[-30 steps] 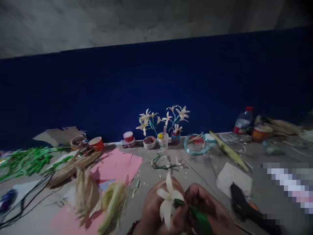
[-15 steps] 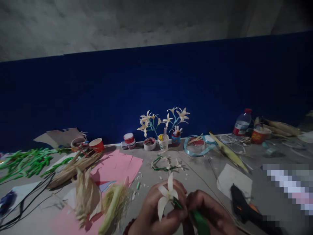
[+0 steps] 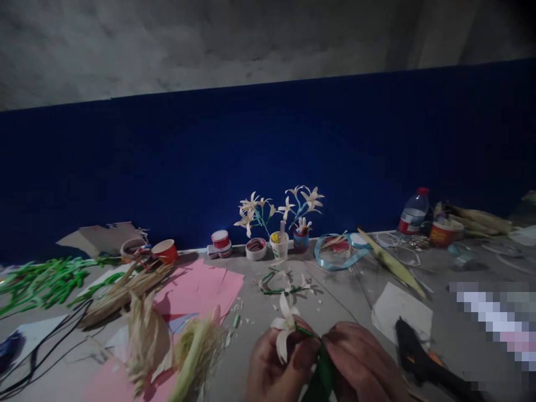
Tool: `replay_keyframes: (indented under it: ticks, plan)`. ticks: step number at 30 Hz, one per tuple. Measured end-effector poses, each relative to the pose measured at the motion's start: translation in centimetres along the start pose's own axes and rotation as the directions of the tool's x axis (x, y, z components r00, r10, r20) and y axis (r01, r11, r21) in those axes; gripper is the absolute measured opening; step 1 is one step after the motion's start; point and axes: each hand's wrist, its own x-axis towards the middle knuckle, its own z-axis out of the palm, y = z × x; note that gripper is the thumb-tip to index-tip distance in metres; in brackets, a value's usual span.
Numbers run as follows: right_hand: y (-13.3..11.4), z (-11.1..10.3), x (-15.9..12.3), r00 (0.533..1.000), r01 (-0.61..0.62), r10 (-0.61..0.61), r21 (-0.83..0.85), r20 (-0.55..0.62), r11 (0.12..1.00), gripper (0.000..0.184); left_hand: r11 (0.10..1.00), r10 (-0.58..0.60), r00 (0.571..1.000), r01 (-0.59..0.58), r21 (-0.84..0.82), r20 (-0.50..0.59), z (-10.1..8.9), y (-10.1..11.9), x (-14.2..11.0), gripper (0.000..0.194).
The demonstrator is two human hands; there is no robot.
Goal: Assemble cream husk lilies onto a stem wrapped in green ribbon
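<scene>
White flower (image 3: 285,326) at low centre, over table (image 3: 257,304), in L hand (image 3: 278,365); fingers clamped approx. at its base. R hand (image 3: 362,360): fingers closed on green strip (image 3: 321,374) beside green stem (image 3: 305,331); exact pinch pt. hidden. Est. handling: v. light, petals fragile, prob. non-slip; stem bendable but stiffer, hence best grip pt. Petals: matte, narrow, pointed. Strip: flat, prob. soft. Black glue gun (image 3: 422,363) lies near R hand.
</scene>
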Motion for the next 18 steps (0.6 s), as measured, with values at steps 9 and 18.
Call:
replay_keyframes:
  ticks: [9, 18]
  plan:
    - [0.6, -0.5, -1.3, 0.988, -0.151, 0.147, 0.104, 0.049, 0.983, 0.022, 0.953, 0.222, 0.974, -0.227, 0.199, 0.049, 0.2, 0.8, 0.0, 0.016]
    - [-0.7, -0.2, -0.6, 0.341, -0.687, 0.6, 0.627, 0.724, -0.367, 0.029, 0.827, 0.433, 0.832, -0.52, 0.216, 0.346, 0.0, 2.4, 0.4, 0.012]
